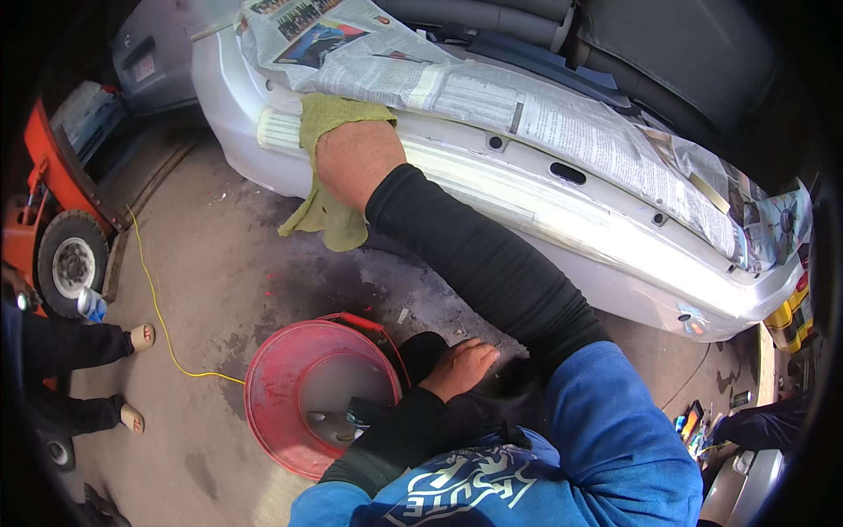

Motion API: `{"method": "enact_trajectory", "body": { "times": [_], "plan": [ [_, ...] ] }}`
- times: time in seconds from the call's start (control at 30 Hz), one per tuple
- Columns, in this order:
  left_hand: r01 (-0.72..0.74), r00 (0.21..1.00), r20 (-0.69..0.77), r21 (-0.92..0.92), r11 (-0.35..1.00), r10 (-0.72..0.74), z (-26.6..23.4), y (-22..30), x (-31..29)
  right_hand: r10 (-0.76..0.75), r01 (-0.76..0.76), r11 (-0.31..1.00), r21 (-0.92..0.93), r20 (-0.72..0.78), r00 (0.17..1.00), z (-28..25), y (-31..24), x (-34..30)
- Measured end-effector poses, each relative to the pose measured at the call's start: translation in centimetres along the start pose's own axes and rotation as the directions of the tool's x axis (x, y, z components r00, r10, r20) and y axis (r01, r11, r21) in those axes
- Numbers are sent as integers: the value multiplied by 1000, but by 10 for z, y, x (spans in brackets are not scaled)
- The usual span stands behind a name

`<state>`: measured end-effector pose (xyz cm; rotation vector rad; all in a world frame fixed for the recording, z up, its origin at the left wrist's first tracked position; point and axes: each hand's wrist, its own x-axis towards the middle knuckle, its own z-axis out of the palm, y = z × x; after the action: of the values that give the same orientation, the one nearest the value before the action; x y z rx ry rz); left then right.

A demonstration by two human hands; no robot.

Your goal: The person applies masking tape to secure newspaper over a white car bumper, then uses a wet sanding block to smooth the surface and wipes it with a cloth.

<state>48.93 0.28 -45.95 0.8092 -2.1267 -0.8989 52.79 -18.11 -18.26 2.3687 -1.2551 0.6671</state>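
My right hand (360,161) is closed on a green cloth (336,215) and presses it against the silver car bumper (237,140), toward its left end. Its fingertips are hidden by the cloth, whose lower end hangs loose below the bumper. A pale, whitish strip (518,208) runs along the bumper's face, bright with glare toward the right. Sheets of newspaper (465,92) cover the bumper's upper edge. My left hand (461,367) lies with its fingers stretched out on my dark-trousered knee, holding nothing, just right of a red bucket (263,386).
Cloudy water (347,386) and some dark pieces are in the bucket. A yellow cord (154,299) crosses the floor from the left. Beyond it stand a person's legs (83,378) and an orange wheeled machine (44,176). Assorted items (694,422) lie at the right.
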Motion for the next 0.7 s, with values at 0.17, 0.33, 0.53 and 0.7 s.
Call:
{"method": "enact_trajectory", "body": {
  "times": [0.17,0.33,0.53,0.7],
  "plan": [
    [88,989,120,27,996,-90,9,-16,-3,-15,3,999,-37,-312,950,-38,35,-85],
    [106,994,12,189,976,-111,-10,-20,-14,-102,110,965,-236,47,994,-90,65,-152],
    [220,957,-197,3,976,-215,-37,31,-20,-90,97,942,-322,36,995,-127,121,-217],
    [360,896,-323,129,924,-304,-77,64,-81,-195,179,924,-337,-15,981,-128,180,-265]
  ]
}}
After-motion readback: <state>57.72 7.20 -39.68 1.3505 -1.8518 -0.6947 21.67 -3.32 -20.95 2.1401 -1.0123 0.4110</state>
